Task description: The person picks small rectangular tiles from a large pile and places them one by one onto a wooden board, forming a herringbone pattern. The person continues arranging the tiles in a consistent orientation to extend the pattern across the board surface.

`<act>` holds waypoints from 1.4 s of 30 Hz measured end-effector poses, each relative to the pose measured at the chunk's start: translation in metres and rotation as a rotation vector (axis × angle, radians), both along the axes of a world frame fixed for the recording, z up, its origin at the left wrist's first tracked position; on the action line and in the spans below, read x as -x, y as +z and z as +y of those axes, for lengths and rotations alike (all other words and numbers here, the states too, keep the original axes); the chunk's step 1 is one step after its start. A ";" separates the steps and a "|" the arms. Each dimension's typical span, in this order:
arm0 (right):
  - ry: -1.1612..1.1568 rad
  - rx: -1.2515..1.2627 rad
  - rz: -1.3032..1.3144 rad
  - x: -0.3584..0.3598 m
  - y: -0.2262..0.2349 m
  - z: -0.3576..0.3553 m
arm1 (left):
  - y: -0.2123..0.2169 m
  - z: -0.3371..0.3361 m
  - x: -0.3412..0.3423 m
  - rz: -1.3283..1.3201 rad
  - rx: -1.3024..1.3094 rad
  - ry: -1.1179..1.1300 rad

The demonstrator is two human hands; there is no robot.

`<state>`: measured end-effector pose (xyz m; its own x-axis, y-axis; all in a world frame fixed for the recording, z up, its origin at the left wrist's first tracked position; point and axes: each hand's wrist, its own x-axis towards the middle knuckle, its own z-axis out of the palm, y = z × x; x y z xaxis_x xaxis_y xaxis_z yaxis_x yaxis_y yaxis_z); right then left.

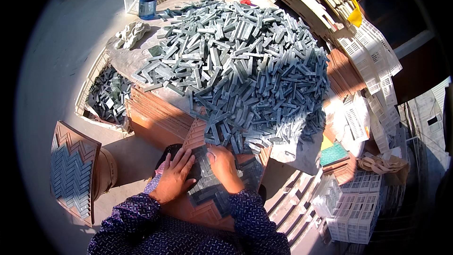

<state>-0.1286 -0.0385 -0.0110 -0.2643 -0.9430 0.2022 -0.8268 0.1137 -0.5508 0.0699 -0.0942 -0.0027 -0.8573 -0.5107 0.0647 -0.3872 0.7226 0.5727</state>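
An orange-brown herringbone mould board [208, 210] lies in front of me, partly filled with grey stone strips. My left hand [173, 178] rests flat on the board's left side, fingers stretched out over the strips. Closed and curled, my right hand [223, 167] touches the strips near the board's middle; its fingertips are hidden, so what they hold cannot be made out. Just beyond the board rises a large heap of grey stone strips [245, 61].
At left, another herringbone board [71, 170] with strips rests on a round drum [106, 172]. A crate [89, 82] of dark pieces sits behind it. A blue bottle [148, 0] and crumpled white gloves [132, 34] lie near the heap. White plastic crates [354, 212] stand at right.
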 end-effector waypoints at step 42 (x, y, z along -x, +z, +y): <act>-0.316 -0.021 -0.115 0.043 -0.009 -0.050 | -0.007 -0.064 0.147 0.323 -0.189 0.302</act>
